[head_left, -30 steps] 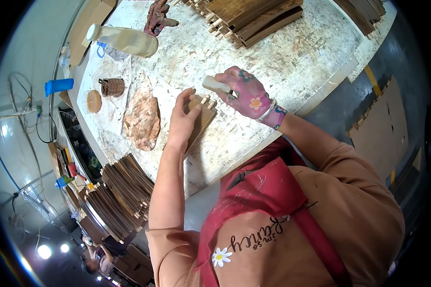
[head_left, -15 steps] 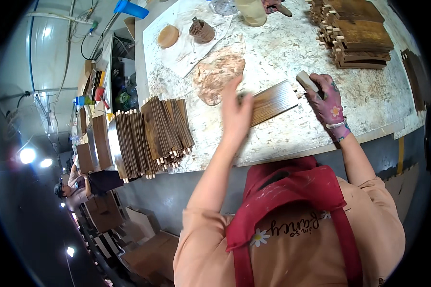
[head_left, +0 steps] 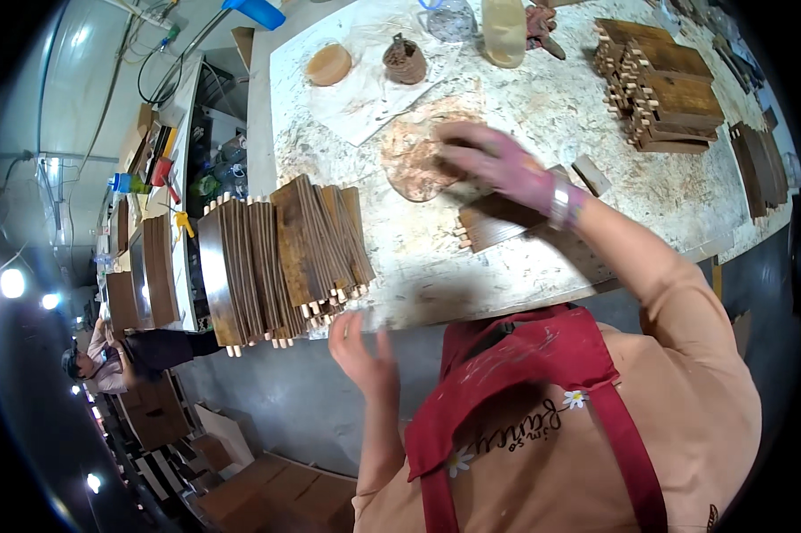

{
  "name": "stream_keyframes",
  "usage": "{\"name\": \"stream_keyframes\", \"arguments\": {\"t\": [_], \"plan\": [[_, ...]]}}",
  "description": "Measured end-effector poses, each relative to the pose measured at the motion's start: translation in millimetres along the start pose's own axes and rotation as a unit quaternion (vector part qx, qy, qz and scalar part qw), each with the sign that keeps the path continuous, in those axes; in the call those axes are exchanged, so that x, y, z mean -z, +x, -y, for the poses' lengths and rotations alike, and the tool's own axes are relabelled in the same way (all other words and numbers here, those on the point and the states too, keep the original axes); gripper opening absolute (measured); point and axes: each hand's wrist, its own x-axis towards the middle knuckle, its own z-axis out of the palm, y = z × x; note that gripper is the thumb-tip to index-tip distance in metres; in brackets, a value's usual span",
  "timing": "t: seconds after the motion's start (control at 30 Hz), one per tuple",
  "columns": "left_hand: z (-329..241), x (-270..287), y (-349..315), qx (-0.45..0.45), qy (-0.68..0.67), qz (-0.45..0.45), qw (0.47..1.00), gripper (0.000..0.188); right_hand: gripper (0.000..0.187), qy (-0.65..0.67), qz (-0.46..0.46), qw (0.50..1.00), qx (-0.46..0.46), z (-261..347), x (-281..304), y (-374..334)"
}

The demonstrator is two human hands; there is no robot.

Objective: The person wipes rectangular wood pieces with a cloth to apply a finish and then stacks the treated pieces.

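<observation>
My right hand, in a stained purple glove, reaches left over the table with its fingers stretched toward a crumpled, brown-stained cloth. Motion blurs the fingertips; whether they touch the cloth I cannot tell. Beneath that hand lies a dark brown wooden board with pale dowel pegs at its left end, its right part hidden by my wrist. A small grey-beige block rests just beyond the wrist. My bare left hand is open and holds nothing, near the front edge by a row of pegged boards.
Another stack of pegged boards stands at the far right. Toward the back are a round yellowish sponge, a brown-coated cup, a jar of yellowish liquid and a spare glove. A co-worker stands at the far left.
My right hand has let go of the block and swung left over the board. The left hand has drawn back toward the front edge. The board now shows pegs at its left end.
</observation>
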Motion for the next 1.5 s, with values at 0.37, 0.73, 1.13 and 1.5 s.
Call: {"name": "stream_keyframes", "arguments": {"t": [0.37, 0.73, 1.13, 1.5], "plan": [[25.3, 2.4, 43.0, 0.002, 0.094, 0.059, 0.994, 0.041, 0.094, 0.151, 0.250, 0.939, -0.179, -59.3, -188.8, 217.2], [47.2, 4.3, 34.7, -0.055, 0.068, 0.068, 0.994, 0.038, 0.101, 0.207, 0.223, 0.929, -0.209, -31.3, -141.7, 162.5], [61.2, 0.3, -66.3, 0.379, -0.405, 0.018, 0.832, 0.043, 0.045, 0.122, 0.010, 0.985, -0.123, -33.2, -97.5, 131.2], [91.7, 20.9, -50.8, 0.542, -0.476, 0.076, 0.689, 0.033, 0.040, 0.239, 0.020, 0.946, -0.217, -81.6, -123.7, 95.6]]}}
